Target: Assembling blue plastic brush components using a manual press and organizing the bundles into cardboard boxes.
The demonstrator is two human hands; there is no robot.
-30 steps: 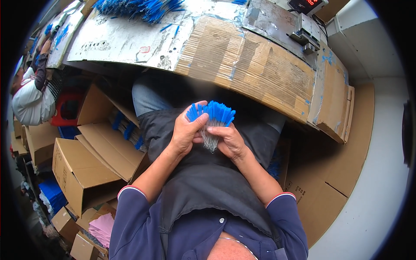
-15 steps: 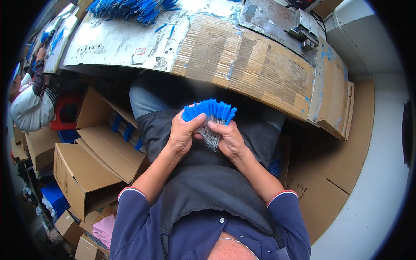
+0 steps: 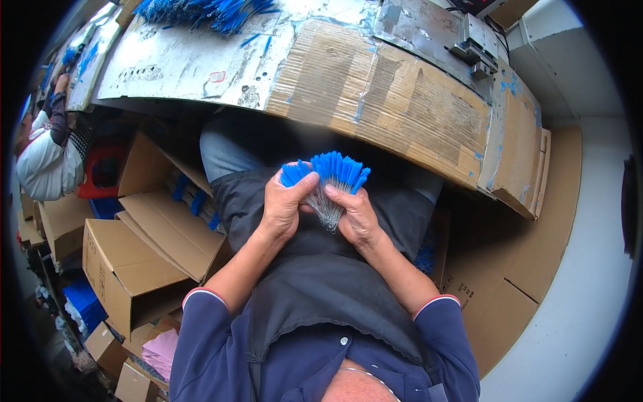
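A fanned bundle of small twisted-wire brushes (image 3: pixel 337 171) is held over my lap, blue bristle heads pointing away from me. Their thin bare wire stems come together toward me and end in small loops. My left hand (image 3: pixel 284 205) is closed around the left part of the fan, thumb lying across the front. On the right part, my right hand (image 3: pixel 359 218) grips with its thumb pressed on the stems. A narrow gap divides the bristle heads into a smaller left group and a larger right one. Most of my fingers are hidden behind the bundle.
Ahead stands a worn workbench (image 3: pixel 174 70), partly covered by a cardboard sheet (image 3: pixel 382 94), with a heap of blue brushes (image 3: pixel 214 13) and a metal fixture (image 3: pixel 475 50). Open cardboard boxes (image 3: pixel 137 268) crowd my left. Another person (image 3: pixel 50 161) sits far left.
The brush bundle has spread wider, and a gap has appeared between its left and right heads. The right hand has shifted very slightly right. Both hands keep their hold.
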